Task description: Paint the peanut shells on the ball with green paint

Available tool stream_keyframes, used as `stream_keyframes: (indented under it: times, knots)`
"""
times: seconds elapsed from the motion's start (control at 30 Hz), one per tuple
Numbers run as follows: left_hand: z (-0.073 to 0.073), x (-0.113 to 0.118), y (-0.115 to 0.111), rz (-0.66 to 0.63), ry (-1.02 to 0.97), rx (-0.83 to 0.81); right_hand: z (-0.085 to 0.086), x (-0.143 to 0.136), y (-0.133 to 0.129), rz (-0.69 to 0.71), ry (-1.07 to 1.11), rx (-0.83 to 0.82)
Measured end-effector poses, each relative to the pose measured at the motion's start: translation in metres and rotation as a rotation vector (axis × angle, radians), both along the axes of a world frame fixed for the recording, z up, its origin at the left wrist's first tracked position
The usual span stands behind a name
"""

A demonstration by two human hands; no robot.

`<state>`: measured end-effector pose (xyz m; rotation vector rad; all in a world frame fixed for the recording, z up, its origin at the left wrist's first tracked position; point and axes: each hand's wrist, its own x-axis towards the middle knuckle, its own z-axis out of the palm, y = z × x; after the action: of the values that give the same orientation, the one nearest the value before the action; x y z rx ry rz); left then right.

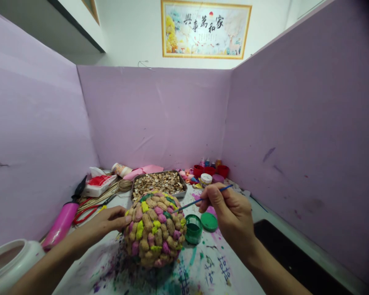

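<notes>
A round ball covered in peanuts [155, 231] rests on the paint-stained table; some of its shells are yellow, pink or green, others plain brown. My left hand [112, 221] holds it at its left side, with part of the fingers hidden behind it. Between thumb and fingers, my right hand [227, 207] pinches a thin blue paintbrush [192, 203], whose tip meets the upper right of the ball. Just right of the ball stands an uncapped jar of green paint [193, 229]. Its green lid [209, 221] lies beside it, below my right hand.
Behind the ball is a metal tray of shells [184, 189]. Red cups [223, 171] and a white-lidded jar [206, 179] stand back right. At left are a pink pump [60, 225], red-handled scissors [84, 215], a tissue pack [99, 184] and a white tub [15, 262]. Purple panels [153, 114] enclose the table.
</notes>
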<state>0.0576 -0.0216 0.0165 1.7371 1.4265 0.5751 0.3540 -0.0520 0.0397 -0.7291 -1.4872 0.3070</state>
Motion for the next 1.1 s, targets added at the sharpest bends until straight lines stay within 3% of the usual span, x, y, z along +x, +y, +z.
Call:
stream_keyframes:
  times: [0.27, 0.47, 0.87, 1.1]
  knots:
    - [0.009, 0.005, -0.007, 0.011, 0.082, 0.025, -0.001, -0.002, -0.001, 0.045, 0.064, -0.037]
    - [0.019, 0.012, -0.012, 0.012, 0.080, 0.027, 0.000, -0.001, -0.003, 0.005, -0.035, -0.016]
    - [0.015, 0.008, -0.010, 0.026, 0.146, 0.053, 0.003, -0.001, -0.006, -0.037, -0.073, 0.066]
    - [0.015, -0.001, -0.011, -0.084, 0.146, 0.003, 0.002, 0.003, -0.007, 0.072, 0.094, 0.041]
